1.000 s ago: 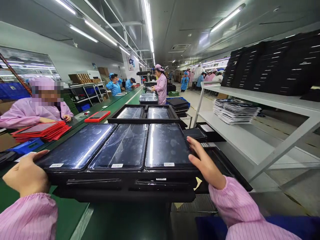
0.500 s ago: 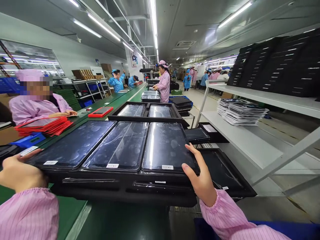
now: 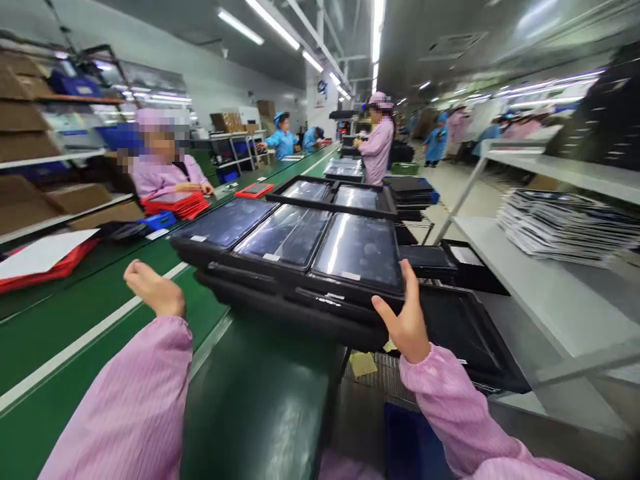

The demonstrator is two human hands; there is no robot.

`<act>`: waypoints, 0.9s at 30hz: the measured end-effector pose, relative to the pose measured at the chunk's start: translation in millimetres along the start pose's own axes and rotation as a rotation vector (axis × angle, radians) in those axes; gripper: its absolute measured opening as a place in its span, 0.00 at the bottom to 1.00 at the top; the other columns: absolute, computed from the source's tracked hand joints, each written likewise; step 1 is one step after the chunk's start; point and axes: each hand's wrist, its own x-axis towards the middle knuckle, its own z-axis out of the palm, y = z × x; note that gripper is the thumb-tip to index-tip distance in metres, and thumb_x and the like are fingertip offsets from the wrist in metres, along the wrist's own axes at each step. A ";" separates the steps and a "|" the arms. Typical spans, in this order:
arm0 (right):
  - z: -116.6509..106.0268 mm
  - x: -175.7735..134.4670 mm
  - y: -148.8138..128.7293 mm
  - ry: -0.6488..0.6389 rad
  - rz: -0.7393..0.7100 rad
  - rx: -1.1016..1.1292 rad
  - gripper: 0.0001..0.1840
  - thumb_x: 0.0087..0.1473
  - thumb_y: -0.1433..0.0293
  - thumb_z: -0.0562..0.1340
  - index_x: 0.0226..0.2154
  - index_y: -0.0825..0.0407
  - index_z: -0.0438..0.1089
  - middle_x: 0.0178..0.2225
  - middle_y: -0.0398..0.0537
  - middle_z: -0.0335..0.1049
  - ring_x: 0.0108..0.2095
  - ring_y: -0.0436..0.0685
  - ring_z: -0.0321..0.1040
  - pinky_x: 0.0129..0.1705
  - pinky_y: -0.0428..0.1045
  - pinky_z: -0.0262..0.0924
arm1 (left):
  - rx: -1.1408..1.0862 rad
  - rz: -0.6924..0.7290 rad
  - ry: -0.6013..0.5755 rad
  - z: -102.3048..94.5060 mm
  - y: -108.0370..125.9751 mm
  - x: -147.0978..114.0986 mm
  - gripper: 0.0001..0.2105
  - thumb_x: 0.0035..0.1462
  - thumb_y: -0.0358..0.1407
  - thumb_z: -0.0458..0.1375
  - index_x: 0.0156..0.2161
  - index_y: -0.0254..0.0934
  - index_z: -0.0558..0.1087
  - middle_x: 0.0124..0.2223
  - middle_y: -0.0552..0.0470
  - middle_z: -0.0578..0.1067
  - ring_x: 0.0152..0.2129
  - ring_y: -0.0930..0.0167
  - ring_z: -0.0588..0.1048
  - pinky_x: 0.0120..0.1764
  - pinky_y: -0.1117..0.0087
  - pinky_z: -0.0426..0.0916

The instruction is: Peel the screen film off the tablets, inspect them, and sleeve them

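**Left hand off the tray, right hand still on its corner**

The right hand [image 3: 407, 323] still grips the near right corner of the black tray [image 3: 280, 297], thumb up on the rim, fingers curled beneath. The left hand [image 3: 153, 288] has let go since a second ago: it hovers loosely curled, holding nothing, well left of the tray above the green belt [image 3: 75, 327]. The tray now appears to rest on the belt rather than being carried.

Beyond the grip lie three glossy flat panels [image 3: 287, 235] under wrinkled film, each with a small white label. Farther on sits a second tray [image 3: 340, 197]; far left, a person beside red trays [image 3: 175, 203].
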 end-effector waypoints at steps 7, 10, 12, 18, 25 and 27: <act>3.5 6.2 -11.2 0.038 -0.054 -0.100 0.42 0.48 0.60 0.70 0.61 0.51 0.57 0.63 0.55 0.57 0.64 0.66 0.55 0.67 0.64 0.46 | 0.135 0.001 0.023 -149.3 -64.3 -86.7 0.23 0.68 0.37 0.40 0.59 0.21 0.64 0.58 0.31 0.68 0.56 0.56 0.68 0.57 0.52 0.62; 7.1 4.1 -12.9 0.085 -0.085 -0.106 0.37 0.47 0.61 0.70 0.57 0.51 0.60 0.60 0.55 0.60 0.63 0.66 0.56 0.67 0.63 0.47 | 0.181 -0.053 -0.002 -196.5 -97.3 -134.0 0.24 0.66 0.42 0.42 0.58 0.29 0.66 0.58 0.34 0.69 0.56 0.52 0.69 0.55 0.47 0.64; 8.7 1.5 -13.3 0.100 -0.102 -0.108 0.36 0.46 0.62 0.71 0.56 0.51 0.60 0.59 0.54 0.60 0.63 0.66 0.55 0.67 0.63 0.47 | 0.179 -0.100 0.004 -218.8 -111.1 -157.8 0.24 0.65 0.44 0.43 0.57 0.30 0.67 0.59 0.34 0.69 0.57 0.50 0.68 0.56 0.46 0.64; 10.7 -1.4 -15.8 0.106 -0.094 -0.113 0.45 0.41 0.59 0.74 0.58 0.51 0.58 0.60 0.55 0.58 0.62 0.66 0.56 0.66 0.62 0.47 | 0.137 -0.202 -0.009 -254.4 -114.3 -186.1 0.26 0.63 0.50 0.46 0.57 0.34 0.66 0.60 0.37 0.68 0.59 0.53 0.66 0.59 0.49 0.62; 12.4 1.5 -12.9 0.070 -0.078 -0.096 0.44 0.43 0.59 0.73 0.59 0.52 0.56 0.61 0.56 0.57 0.62 0.67 0.56 0.66 0.62 0.48 | 0.134 -0.357 -0.143 -252.0 -102.9 -195.4 0.26 0.61 0.49 0.47 0.57 0.31 0.65 0.59 0.35 0.68 0.59 0.53 0.66 0.62 0.49 0.55; 10.6 -0.3 -13.5 0.035 -0.068 -0.094 0.45 0.44 0.60 0.72 0.60 0.52 0.54 0.62 0.57 0.56 0.63 0.67 0.55 0.66 0.62 0.48 | 0.128 -0.357 -0.152 -254.3 -99.5 -196.8 0.27 0.60 0.48 0.48 0.57 0.30 0.64 0.59 0.33 0.68 0.59 0.54 0.65 0.62 0.50 0.55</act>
